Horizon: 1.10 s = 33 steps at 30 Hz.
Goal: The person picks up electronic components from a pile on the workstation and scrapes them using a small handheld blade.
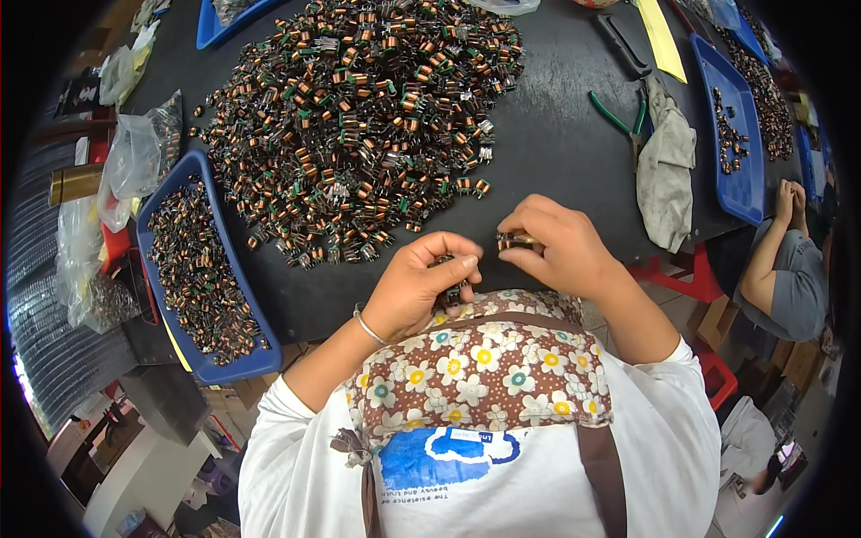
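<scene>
Close to the table's near edge, my left hand is curled round several small dark coils, partly hidden by its fingers. Just to the right, my right hand pinches a single small copper-wound coil between thumb and fingers. The two hands are a short gap apart, above the front of the apron. Beyond them a large heap of copper-wound coils with black bodies, green bits and metal pins covers the table's left and middle.
A blue tray full of coils stands left, beside clear plastic bags. Right of the heap lie green-handled pliers, a grey cloth and a yellow strip. Another blue tray holds a few coils near a co-worker's arm.
</scene>
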Tool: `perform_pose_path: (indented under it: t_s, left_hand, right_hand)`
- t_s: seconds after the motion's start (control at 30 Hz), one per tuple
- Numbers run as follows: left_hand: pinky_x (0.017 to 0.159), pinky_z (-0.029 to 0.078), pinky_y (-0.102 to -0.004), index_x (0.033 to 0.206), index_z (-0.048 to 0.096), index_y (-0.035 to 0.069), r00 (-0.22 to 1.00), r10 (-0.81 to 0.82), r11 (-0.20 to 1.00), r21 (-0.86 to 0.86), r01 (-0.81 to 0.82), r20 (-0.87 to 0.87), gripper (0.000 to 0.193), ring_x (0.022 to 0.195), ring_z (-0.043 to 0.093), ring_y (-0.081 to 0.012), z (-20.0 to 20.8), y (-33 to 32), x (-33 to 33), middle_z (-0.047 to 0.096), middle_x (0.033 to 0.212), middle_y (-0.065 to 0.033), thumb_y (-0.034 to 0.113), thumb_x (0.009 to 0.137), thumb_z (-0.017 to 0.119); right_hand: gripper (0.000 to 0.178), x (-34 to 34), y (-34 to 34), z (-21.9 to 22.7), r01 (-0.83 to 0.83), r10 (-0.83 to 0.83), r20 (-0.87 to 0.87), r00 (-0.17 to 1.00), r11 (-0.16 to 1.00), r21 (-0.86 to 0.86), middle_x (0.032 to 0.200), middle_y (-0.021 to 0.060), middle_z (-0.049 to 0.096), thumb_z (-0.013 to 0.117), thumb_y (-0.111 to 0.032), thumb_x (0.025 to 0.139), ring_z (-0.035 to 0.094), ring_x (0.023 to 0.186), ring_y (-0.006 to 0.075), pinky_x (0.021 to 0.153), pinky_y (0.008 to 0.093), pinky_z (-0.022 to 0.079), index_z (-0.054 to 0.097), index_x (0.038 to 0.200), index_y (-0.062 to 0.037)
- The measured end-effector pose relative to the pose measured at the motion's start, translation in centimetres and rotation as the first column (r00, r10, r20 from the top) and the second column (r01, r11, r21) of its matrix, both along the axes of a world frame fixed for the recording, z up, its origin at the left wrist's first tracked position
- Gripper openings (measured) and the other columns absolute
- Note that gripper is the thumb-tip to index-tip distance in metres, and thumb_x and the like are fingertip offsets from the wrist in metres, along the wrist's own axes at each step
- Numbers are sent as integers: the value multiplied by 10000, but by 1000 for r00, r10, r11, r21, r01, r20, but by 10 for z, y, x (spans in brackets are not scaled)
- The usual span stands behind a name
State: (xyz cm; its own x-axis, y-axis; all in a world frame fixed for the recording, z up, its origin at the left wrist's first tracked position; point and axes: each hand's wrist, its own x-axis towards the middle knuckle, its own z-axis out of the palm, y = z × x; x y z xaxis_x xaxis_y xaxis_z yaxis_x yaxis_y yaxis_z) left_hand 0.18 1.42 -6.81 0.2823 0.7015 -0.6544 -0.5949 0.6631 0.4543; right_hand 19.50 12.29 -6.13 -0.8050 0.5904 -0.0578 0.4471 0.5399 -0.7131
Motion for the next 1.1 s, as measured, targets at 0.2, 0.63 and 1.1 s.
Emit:
perform_pose_path:
  t_s: [0.2,0.63,1.1]
  left_hand:
    - [518,459,-225,1014,556,39,984,-48,991,117,69,-171,145,688,578,-104,-5,-2,6,611,871,-40,92,881,583]
    - [532,458,-203,991,555,49,950,22,986,167,32,-312,125,704,579,-84,1,-5,0,608,872,-39,63,869,582]
    - [575,469,-194,987,556,24,925,-25,973,201,109,-379,120,710,573,-72,2,-3,5,635,927,-63,30,867,566]
  right_hand:
    - [237,-16,-4,6,-106,105,-263,959,994,12,761,70,577,754,-84,652,592,655,205,559,309,471,625,848,-53]
    - [190,-33,17,-21,148,-134,-151,979,985,86,873,79,602,655,-21,742,613,753,240,658,315,496,625,928,-53]
    - [123,-11,5,6,-168,145,-220,964,982,-87,766,87,583,645,-3,723,590,688,245,571,335,468,637,840,-41]
